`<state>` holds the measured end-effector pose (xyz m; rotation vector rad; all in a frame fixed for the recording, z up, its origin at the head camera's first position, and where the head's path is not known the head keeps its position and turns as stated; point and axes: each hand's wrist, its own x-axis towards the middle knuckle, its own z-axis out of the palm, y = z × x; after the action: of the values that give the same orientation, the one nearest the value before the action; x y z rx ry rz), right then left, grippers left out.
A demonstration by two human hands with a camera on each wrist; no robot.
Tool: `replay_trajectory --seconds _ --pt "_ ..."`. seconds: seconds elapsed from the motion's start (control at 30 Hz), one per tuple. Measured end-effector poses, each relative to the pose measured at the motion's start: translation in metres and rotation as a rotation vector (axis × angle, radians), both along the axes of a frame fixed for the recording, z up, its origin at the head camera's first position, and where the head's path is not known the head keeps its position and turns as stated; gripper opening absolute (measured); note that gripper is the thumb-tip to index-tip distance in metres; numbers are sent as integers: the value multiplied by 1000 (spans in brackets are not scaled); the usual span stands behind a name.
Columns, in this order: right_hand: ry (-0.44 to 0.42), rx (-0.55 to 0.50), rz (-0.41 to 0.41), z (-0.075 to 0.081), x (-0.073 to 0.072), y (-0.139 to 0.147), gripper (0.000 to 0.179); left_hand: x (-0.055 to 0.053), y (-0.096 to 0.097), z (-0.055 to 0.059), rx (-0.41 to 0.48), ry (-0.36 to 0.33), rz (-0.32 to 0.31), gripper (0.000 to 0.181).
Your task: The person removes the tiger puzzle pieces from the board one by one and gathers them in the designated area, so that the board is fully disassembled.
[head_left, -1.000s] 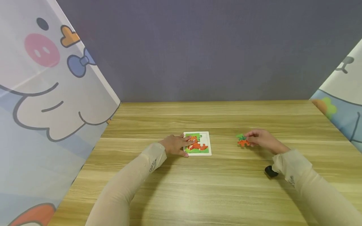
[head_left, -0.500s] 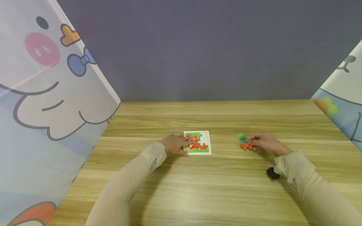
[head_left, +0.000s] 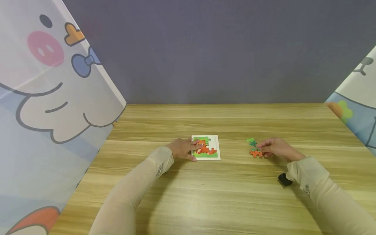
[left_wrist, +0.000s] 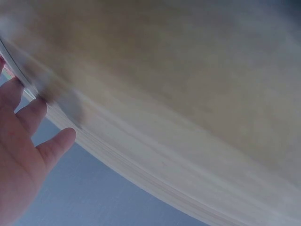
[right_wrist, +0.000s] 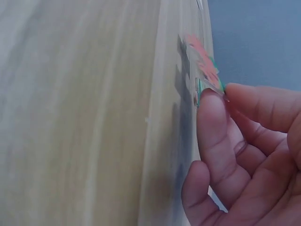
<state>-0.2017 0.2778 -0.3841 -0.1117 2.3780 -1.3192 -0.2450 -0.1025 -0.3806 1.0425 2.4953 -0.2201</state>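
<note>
In the head view, my left hand (head_left: 182, 150) rests with fingers spread on the left part of a small square jigsaw puzzle (head_left: 213, 144) in a white frame. An orange striped tiger on green covers most of it; its upper right part is bare white. To the right, my right hand (head_left: 276, 149) pinches an orange puzzle piece (head_left: 256, 153) between thumb and finger. The right wrist view has this piece (right_wrist: 205, 61) tilted above the table, over its shadow. A green piece (head_left: 251, 142) shows just beyond it; whether the two touch, I cannot tell.
A small black object (head_left: 284, 179) sits beside my right sleeve. The wooden table (head_left: 188, 189) meets a grey panel (head_left: 223, 52) at the back. Printed cartoon panels stand at the left (head_left: 70, 98) and right.
My right hand has shifted slightly right and nearer to me, and the orange piece has come down and away from the green one. My left hand has stayed on the puzzle.
</note>
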Motion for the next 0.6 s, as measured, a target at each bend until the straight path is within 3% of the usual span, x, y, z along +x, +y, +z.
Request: replay_trajectory --seconds 0.6 --pt "45 149 34 -1 -2 -4 25 1 2 3 -20 0 9 75"
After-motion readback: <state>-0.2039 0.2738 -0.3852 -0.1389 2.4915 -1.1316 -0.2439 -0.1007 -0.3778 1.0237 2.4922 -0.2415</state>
